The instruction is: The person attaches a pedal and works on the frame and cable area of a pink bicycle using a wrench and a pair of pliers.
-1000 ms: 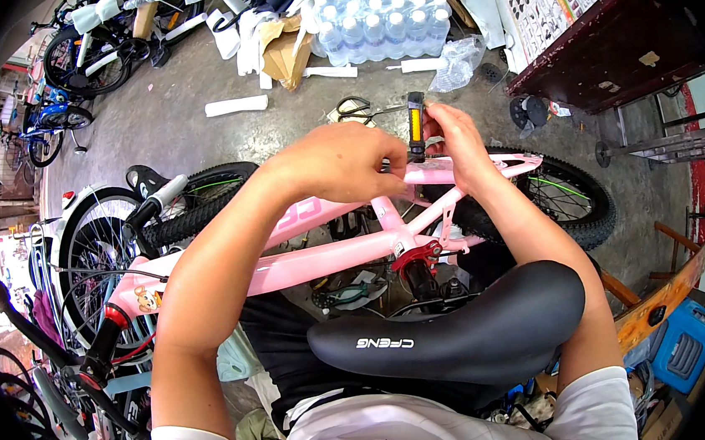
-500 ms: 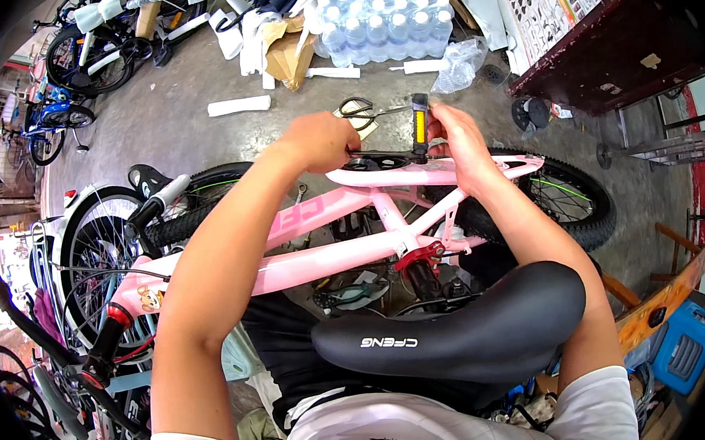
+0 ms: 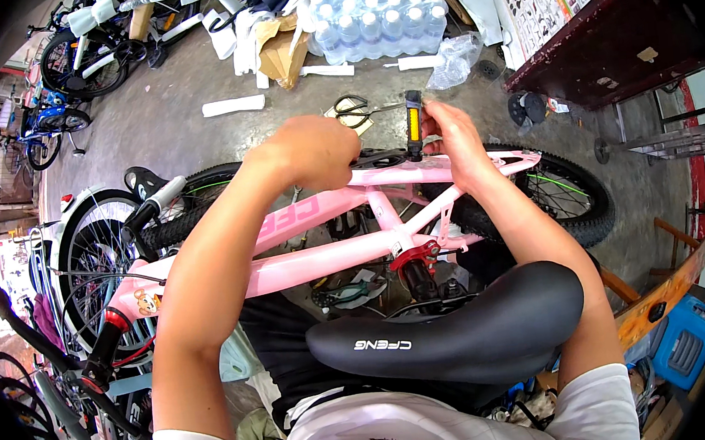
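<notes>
We see our left hand (image 3: 309, 152) bent over the near end of the black chain part (image 3: 381, 158), its fingers curled inward; we cannot tell whether they pinch anything, because the back of the hand hides the tips. Our right hand (image 3: 457, 148) has its fingers half bent against the right edge of the black pedal (image 3: 415, 126), seemingly to steady it, though we cannot tell how firmly they press. The pedal stands between both sets of fingers. Just below them runs the pink bike frame (image 3: 323, 264), and the saddle (image 3: 454, 324) sits nearer our lap, which probably leaves the frame within reach of both hands.

Counting, we find one pedal in view, one saddle, one frame and two tyres with green lines. Beyond the fingers lie one pair of scissors (image 3: 351, 111), three white rolls (image 3: 233, 105) and one pack of bottles (image 3: 381, 25), too crowded to number surely.
</notes>
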`<state>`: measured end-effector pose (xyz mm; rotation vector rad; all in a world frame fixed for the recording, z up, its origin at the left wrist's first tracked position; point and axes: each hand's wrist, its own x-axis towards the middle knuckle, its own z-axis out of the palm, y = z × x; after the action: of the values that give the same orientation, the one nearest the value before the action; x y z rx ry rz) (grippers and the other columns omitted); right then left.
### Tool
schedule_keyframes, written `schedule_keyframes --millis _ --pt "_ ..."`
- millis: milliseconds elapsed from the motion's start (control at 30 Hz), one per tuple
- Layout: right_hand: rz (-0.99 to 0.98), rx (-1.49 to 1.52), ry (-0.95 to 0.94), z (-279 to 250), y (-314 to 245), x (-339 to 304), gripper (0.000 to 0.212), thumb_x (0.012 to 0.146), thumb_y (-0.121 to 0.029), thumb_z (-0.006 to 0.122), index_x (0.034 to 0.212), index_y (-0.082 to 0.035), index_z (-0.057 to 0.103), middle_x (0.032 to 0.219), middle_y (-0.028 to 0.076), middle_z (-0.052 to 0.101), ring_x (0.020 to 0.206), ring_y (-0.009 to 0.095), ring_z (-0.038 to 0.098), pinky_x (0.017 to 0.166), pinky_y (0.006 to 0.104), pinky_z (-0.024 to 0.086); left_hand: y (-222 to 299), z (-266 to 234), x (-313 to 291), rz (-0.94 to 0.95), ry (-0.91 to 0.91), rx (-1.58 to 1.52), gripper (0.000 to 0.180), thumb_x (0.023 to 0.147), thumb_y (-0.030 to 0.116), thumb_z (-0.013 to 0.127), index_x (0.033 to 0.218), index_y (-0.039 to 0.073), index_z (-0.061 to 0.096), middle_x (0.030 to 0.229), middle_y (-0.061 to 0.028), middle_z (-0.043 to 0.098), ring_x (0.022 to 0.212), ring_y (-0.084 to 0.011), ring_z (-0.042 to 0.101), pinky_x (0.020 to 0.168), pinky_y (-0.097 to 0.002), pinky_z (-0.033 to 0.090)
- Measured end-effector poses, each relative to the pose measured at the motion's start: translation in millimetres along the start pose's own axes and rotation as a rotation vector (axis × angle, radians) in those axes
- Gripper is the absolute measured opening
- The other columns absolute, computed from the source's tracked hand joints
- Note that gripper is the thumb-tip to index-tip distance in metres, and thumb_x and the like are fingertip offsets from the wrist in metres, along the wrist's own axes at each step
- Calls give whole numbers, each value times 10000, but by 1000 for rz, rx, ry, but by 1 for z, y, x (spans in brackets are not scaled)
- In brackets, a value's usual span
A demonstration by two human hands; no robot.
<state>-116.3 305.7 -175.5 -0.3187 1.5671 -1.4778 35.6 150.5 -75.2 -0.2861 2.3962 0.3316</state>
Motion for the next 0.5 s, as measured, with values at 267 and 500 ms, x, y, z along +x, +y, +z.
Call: schedule_keyframes --millis 267,500 --pt "0 -2 -3 2 -4 -4 294 964 -368 543 875 -101 627 781 -27 574 741 79 540 647 282 425 13 -6 -11 90 33 -38 279 814 262 583 856 9 694 805 -220 674 809 -408 652 723 -517 492" --pt "-2 -11 12 2 -2 -2 299 963 -370 538 866 -101 626 778 -28 583 742 76 544 645 278 422 14 -9 -16 83 29 -75 287 803 271 591 848 9 697 777 -219 667 780 -410 647 704 -508 487"
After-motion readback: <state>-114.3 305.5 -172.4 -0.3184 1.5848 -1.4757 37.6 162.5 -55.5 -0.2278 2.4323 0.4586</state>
